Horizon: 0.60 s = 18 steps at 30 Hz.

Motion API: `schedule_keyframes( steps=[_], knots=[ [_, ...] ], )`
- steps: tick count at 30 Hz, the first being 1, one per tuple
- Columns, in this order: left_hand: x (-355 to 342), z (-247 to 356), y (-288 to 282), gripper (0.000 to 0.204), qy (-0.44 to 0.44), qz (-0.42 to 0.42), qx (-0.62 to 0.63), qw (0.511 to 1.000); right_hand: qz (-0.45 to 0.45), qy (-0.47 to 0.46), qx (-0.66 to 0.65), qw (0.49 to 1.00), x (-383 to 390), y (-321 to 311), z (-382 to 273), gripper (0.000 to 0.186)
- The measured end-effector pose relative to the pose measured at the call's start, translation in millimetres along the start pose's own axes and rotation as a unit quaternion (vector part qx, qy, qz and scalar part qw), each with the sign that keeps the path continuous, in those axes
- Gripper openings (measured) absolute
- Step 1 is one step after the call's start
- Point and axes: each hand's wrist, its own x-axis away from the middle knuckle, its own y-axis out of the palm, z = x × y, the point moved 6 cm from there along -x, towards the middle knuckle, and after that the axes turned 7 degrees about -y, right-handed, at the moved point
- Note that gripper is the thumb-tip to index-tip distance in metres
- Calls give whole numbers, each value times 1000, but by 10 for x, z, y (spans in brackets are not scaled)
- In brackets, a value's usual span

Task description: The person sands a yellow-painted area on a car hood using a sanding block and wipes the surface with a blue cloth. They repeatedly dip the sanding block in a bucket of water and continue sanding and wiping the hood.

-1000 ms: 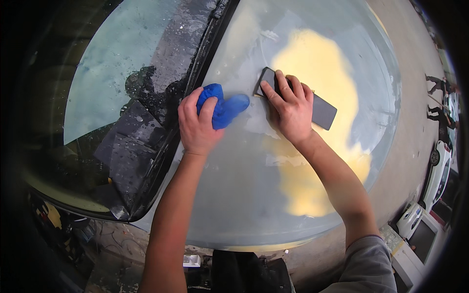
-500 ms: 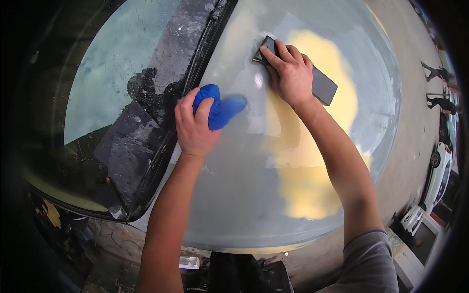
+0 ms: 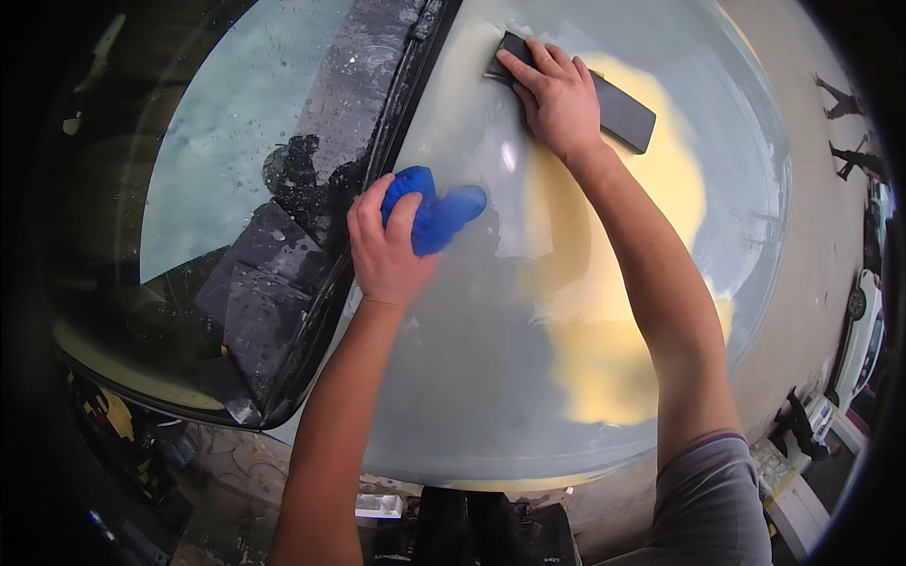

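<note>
A long dark sanding block lies slantwise on the grey car panel, across the upper part of a yellow filler patch. My right hand grips it from above near its left end, fingers stretched over the top. Bunched wet blue cloth is in my left hand, with thumb and fingers closed round it. That hand is at the panel's left side, by the black window trim. The underside of the block is hidden.
Left of the trim is a wet windscreen with dark sheets lying on it. The panel's rounded edge curves along the right and near sides. Beyond, on the pavement, are a white car and several people. A small white box is below the near edge.
My right hand has slid the sanding block away from me, toward the panel's far side. The left hand and cloth stay nearly in place; the whole view has shifted slightly.
</note>
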Motion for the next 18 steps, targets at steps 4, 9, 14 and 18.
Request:
schedule_keyframes(
  steps=[4, 9, 14, 18],
  knots=[
    [2, -151, -163, 70, 7, 14, -31, 999, -49, -36, -37, 997, 1102, -472, -637, 54],
    [-127, 65, 26, 62, 24, 40, 6, 999, -16, -58, 30, 998, -210, -154, 475, 46],
    [-56, -37, -92, 59, 11, 26, -14, 1000, -20, -32, -48, 998, 2, -73, 122, 47],
    [-69, -81, -160, 59, 12, 35, -14, 999, -103, -67, -95, 988, 1549, -763, -749, 46]
  ],
)
